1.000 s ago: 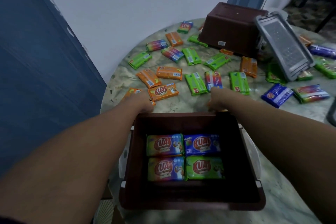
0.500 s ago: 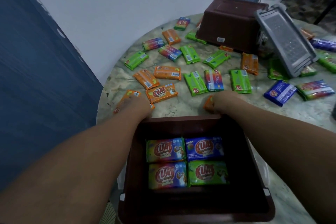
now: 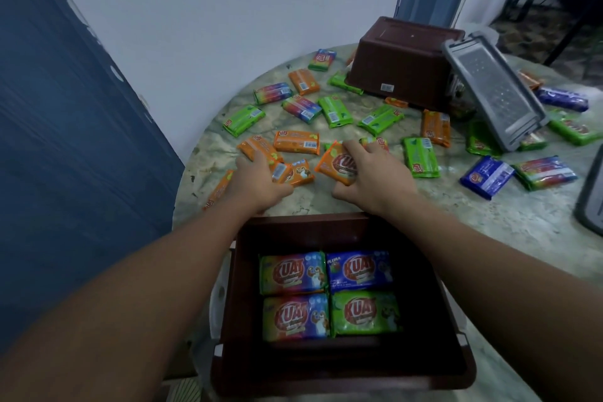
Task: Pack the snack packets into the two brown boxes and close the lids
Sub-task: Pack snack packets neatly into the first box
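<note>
Snack packets (image 3: pixel 336 110) lie scattered over the marble table (image 3: pixel 522 222), from 10 o'clock through 2 o'clock of the frame. Your near brown box (image 3: pixel 235 320) sits open at 6 o'clock; four packets lie flat on its floor in a two-by-two block, labels up. Your left hand (image 3: pixel 257 178) is curled over an orange packet (image 3: pixel 295 172) just beyond the box's far rim, thumb and fingers closing on its left end. Your right hand (image 3: pixel 372 173) grips a second orange packet (image 3: pixel 336 165), fingers spread across its top and thumb underneath; the packet sits tilted. The two held packets are near each other but apart. The second brown box (image 3: pixel 404 65) stands upside down at 1 o'clock, with a grey lid (image 3: pixel 492 88) leaning against its right side. Another grey lid edge (image 3: pixel 590 192) shows at 3 o'clock.
</note>
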### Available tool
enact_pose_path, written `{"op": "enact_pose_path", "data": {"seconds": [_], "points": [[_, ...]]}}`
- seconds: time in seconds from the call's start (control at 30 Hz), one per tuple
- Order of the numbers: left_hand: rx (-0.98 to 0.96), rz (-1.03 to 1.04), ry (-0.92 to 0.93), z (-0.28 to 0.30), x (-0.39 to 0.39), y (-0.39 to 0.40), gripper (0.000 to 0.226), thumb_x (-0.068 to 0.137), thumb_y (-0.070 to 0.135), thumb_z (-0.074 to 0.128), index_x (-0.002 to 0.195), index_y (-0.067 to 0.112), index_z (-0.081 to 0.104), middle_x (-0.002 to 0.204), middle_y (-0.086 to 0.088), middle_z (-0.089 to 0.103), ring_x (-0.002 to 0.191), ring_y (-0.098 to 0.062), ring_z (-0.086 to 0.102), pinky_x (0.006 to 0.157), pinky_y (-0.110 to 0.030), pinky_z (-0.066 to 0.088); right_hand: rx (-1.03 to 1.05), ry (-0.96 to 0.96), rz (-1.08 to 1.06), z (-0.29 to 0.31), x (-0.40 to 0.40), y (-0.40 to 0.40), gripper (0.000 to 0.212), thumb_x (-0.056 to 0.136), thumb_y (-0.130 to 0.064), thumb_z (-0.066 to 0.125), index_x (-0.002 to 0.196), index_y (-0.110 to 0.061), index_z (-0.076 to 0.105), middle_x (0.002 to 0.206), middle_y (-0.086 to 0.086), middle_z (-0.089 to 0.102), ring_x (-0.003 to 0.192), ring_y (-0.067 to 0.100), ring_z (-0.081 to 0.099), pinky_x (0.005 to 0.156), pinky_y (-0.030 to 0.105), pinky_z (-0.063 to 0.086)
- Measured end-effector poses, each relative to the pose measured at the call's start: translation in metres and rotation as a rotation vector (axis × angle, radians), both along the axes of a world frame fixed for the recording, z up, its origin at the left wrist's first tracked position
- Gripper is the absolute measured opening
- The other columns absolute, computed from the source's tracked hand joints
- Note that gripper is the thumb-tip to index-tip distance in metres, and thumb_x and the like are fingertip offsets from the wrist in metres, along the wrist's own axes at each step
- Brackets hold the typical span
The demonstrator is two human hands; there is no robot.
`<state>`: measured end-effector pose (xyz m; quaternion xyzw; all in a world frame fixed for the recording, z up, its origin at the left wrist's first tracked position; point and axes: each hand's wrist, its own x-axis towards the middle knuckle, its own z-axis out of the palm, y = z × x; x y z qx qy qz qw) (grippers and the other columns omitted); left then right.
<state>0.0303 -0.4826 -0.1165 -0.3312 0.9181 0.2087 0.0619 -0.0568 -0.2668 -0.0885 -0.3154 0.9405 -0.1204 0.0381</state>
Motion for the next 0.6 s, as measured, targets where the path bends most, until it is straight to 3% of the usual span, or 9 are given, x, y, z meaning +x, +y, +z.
{"op": "enact_pose_path", "data": {"seconds": [0.07,0.13,0.27,0.47,0.6], "points": [[-0.053,-0.042,0.126,0.017,0.006,0.008,0.099,0.069,0.074,0.060,0.146,0.016,0.035,0.142,-0.019,0.040,0.125,-0.036,0.050,0.097,-0.047,0.049,-0.082,0.045,-0.003,0.005,0.012,0.006,0.083,0.080,-0.060,0.065,0.151,-0.029,0.034,0.125,0.006,0.053,0.111,0.027,0.055,0.074,0.035,0.044],[-0.085,-0.097,0.242,0.033,0.018,0.018,0.087,0.075,0.069,0.050,0.147,0.020,0.037,0.137,-0.016,0.046,0.124,-0.034,0.049,0.098,-0.047,0.047,-0.173,0.063,-0.003,0.011,0.027,0.014,0.084,0.080,-0.060,0.065,0.150,-0.028,0.034,0.123,0.004,0.052,0.106,0.026,0.055,0.073,0.035,0.047],[-0.064,-0.160,0.422,0.055,0.051,0.042,0.072,0.087,0.052,0.057,0.148,0.023,0.032,0.137,-0.009,0.044,0.118,-0.028,0.053,0.091,-0.039,0.045,-0.258,0.024,0.062,0.016,0.057,0.036,0.083,0.077,-0.055,0.068,0.146,-0.025,0.034,0.127,0.003,0.055,0.102,0.026,0.060,0.072,0.035,0.048],[-0.070,-0.464,0.503,0.041,0.123,0.076,0.051,0.075,0.026,0.079,0.113,0.023,0.045,0.111,0.004,0.050,0.093,-0.018,0.054,0.077,-0.043,0.050,-0.089,-0.140,0.201,0.012,0.094,0.078,0.084,0.071,-0.054,0.078,0.139,-0.030,0.035,0.123,-0.006,0.060,0.100,0.016,0.061,0.073,0.029,0.042],[-0.091,-0.677,0.471,0.014,0.150,0.089,0.032,0.088,0.025,0.072,0.114,0.024,0.054,0.114,0.004,0.059,0.094,-0.018,0.060,0.079,-0.041,0.053,0.054,-0.117,0.262,-0.005,0.105,0.094,0.084,0.069,-0.062,0.073,0.139,-0.032,0.038,0.123,-0.009,0.060,0.105,0.014,0.058,0.085,0.033,0.049]]}}
